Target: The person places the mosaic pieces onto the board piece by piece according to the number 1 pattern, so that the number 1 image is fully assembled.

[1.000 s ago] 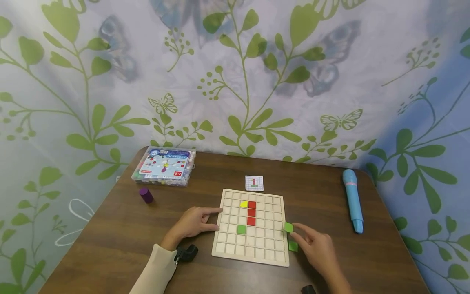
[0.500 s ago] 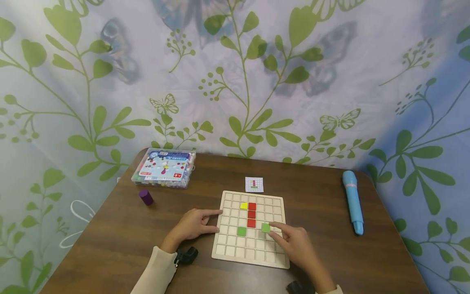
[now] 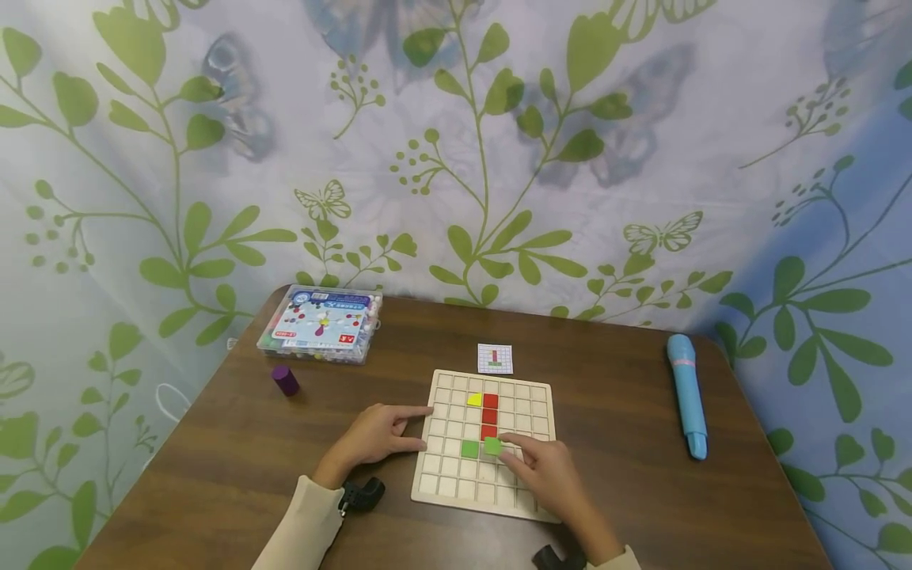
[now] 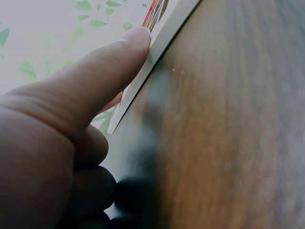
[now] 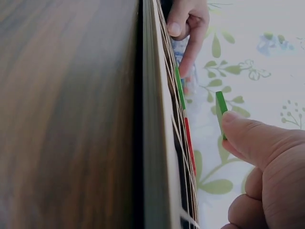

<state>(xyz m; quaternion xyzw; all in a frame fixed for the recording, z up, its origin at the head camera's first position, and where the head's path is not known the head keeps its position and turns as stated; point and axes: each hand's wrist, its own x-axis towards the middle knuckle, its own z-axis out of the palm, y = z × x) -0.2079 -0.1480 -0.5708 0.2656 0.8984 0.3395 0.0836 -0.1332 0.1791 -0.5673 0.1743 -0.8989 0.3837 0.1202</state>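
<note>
A wooden grid board [image 3: 446, 380] lies on the table. Three red tiles [image 3: 490, 401] form a column in it, with a yellow tile [image 3: 474, 400] that has one rounded corner beside the top one. One green square tile [image 3: 470, 449] sits in a cell lower left of the reds. Thumb and index fingertip of my right hand [image 3: 545, 471] pinch another green square tile [image 3: 492, 446], held above the board just below the red column; the right wrist view shows this tile [image 5: 220, 112] clear of the surface. My left hand [image 3: 374, 433] touches the board's left edge with extended thumb and index finger.
Behind the board lies a small printed card [image 3: 495, 359] with a coloured grid pattern. A clear plastic box [image 3: 321, 323] of small parts and a purple cylinder [image 3: 286, 380] are at the back left. A blue microphone [image 3: 687, 396] lies at the right.
My right hand has carried the green square tile leftward from the board's right edge to below the red column. The left hand has stayed at the board's left edge.
</note>
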